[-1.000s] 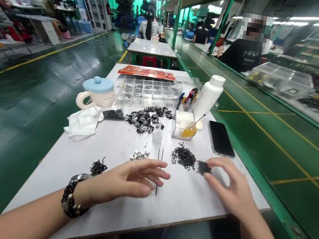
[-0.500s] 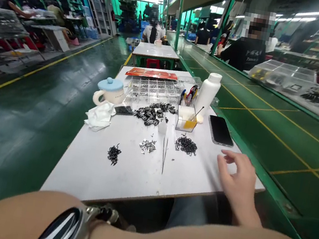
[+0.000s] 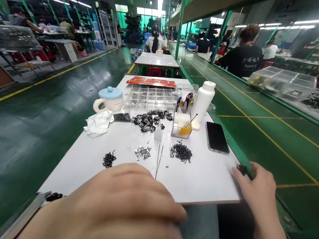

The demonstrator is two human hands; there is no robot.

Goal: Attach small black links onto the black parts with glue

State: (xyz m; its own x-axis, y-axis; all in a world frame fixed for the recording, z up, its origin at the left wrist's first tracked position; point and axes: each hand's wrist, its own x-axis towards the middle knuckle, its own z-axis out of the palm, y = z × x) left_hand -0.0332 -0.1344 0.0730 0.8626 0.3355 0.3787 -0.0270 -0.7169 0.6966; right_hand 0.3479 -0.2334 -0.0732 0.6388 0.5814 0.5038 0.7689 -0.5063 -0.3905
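Observation:
My left hand (image 3: 129, 208) is large and blurred in the foreground, above the near edge of the table (image 3: 203, 184). Its fingers are bent and close together, and whether they hold anything is hidden. At the table's right edge, my right hand (image 3: 260, 189) has a small dark thing (image 3: 242, 169) between thumb and fingers, too unclear to name. Tweezers (image 3: 158, 160) lie just beyond my left hand. Around them are a pile of black hook-like pieces (image 3: 181, 151), small silvery pieces (image 3: 143, 152) and a smaller black pile (image 3: 109, 159).
Farther back stand a lidded mug (image 3: 110, 101), crumpled tissue (image 3: 98, 123), black parts (image 3: 147, 121), a divided clear tray (image 3: 154, 96), a clear box (image 3: 181, 129) and a white bottle (image 3: 204, 98). A phone (image 3: 217, 137) lies right. People sit at other tables.
My left hand has risen into view over the near table edge. My right hand has moved right to the table's side, where a dark thing now shows between its fingers.

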